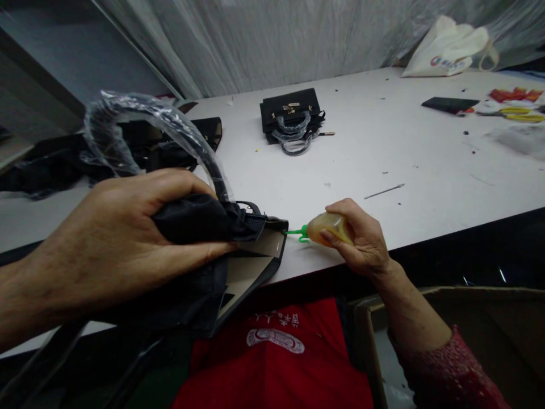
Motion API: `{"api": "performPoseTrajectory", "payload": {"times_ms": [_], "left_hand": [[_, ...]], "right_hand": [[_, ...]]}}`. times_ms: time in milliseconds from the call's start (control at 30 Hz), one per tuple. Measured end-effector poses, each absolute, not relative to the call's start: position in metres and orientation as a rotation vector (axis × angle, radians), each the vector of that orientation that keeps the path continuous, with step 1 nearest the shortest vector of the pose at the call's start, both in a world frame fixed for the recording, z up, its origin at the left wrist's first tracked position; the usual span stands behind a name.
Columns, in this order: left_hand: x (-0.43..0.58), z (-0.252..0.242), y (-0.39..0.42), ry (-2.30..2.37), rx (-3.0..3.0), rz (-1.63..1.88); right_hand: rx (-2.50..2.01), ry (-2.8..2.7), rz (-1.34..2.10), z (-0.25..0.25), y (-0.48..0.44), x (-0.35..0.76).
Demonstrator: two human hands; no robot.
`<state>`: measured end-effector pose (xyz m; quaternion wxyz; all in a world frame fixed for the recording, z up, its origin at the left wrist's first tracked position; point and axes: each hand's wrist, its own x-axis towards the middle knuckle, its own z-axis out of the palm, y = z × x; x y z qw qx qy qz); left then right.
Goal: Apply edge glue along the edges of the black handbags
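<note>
My left hand [123, 244] grips a black bag [191, 295] from above, its fingers wrapped round bunched black fabric. The bag's handle [166, 122], covered in clear plastic, arches over that hand. At the bag's right end the edge stands apart and shows a beige inside. In my right hand [361, 236] is a squeeze bottle [327, 228] of amber liquid with a green nozzle. The nozzle's tip meets the bag's upper right corner.
A finished-looking black handbag [292, 116] lies farther back on the white table [349, 153]. More black bags [204, 130] are at left. A thin metal tool [384, 191], yellow-handled scissors [522, 115] and a white cloth bag [447, 51] lie right. A cardboard box [468, 292] stands below the table edge.
</note>
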<state>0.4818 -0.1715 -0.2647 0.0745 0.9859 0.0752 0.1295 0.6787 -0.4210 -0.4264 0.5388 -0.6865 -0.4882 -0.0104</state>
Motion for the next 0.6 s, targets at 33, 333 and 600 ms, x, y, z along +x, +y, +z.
{"api": "performPoseTrajectory", "payload": {"times_ms": [33,333,600], "left_hand": [[0.481,-0.265,-0.172,0.246,2.953,0.368],[0.479,-0.265,-0.173,0.228,2.986,0.373],[0.474,-0.267,-0.175,0.161,3.011,0.4]], "right_hand": [[-1.651,-1.197,-0.003,-0.423,-0.42,0.679],[-1.697,-1.257,0.011,-0.412,-0.417,0.683],[-1.661,-1.192,0.073,-0.418,-0.42,0.681]]}}
